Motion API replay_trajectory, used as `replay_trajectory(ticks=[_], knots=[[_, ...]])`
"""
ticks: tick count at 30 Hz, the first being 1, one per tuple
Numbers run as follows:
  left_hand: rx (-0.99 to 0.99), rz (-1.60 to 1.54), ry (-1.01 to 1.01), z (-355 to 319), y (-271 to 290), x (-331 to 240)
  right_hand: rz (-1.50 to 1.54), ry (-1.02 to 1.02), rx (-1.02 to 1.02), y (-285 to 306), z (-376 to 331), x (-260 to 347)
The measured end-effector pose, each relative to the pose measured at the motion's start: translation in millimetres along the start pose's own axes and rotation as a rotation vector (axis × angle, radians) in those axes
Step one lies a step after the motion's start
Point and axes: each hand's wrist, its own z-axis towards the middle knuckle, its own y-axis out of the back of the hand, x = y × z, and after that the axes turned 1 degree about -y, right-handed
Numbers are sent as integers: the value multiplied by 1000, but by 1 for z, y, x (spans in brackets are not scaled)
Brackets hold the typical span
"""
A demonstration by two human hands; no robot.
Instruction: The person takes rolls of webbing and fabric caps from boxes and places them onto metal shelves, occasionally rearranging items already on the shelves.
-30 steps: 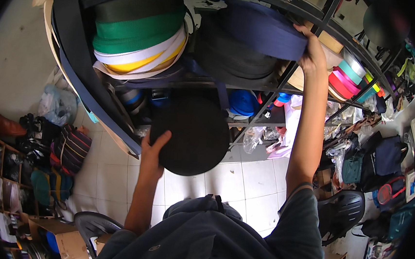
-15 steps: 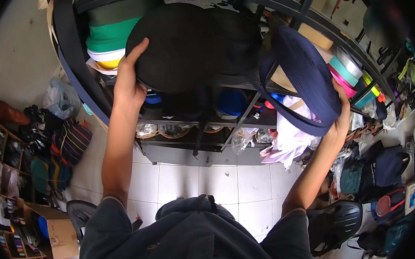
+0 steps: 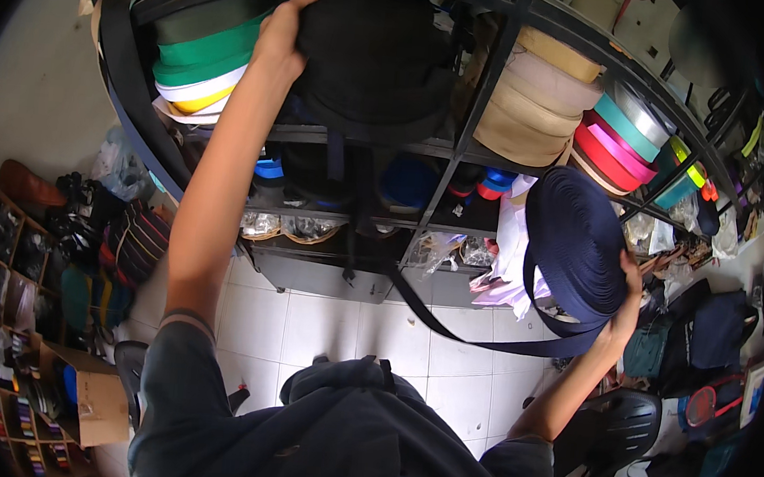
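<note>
The navy roll descended, right hand clasping it, left hand raised, grip unclear.

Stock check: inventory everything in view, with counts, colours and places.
Shelving: 1, black, ahead.
Navy roll: 1, dark blue, held at right.
Black rolls: several, black, upper centre.
Green webbing: count unclear, green, upper left.
Beige rolls: several, beige, right of black rolls.
Red roll: 1, red, right of beige rolls.
Blue rolls: at least 2, blue, below black rolls.
Pale bundle: 1, whitish, left of navy roll.
Striped bag: 1, dark, left.
Box: 1, brown, lower left.
Chairs: 2, black, either side.
Clutter: uncountable, mixed, far right.
Floor: 1, white, lower centre.
Left hand: 1, bare, against black rolls.
Right hand: 1, bare, gripping navy roll.
</note>
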Motion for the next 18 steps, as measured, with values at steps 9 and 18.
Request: replay_trajectory(ticks=[9, 18], knots=[[-128, 182, -102, 91, -2, 31, -40, -53, 128, -7, 1, -32], [-206, 776, -75, 117, 5, 31, -10, -186, 159, -17, -8, -54]])
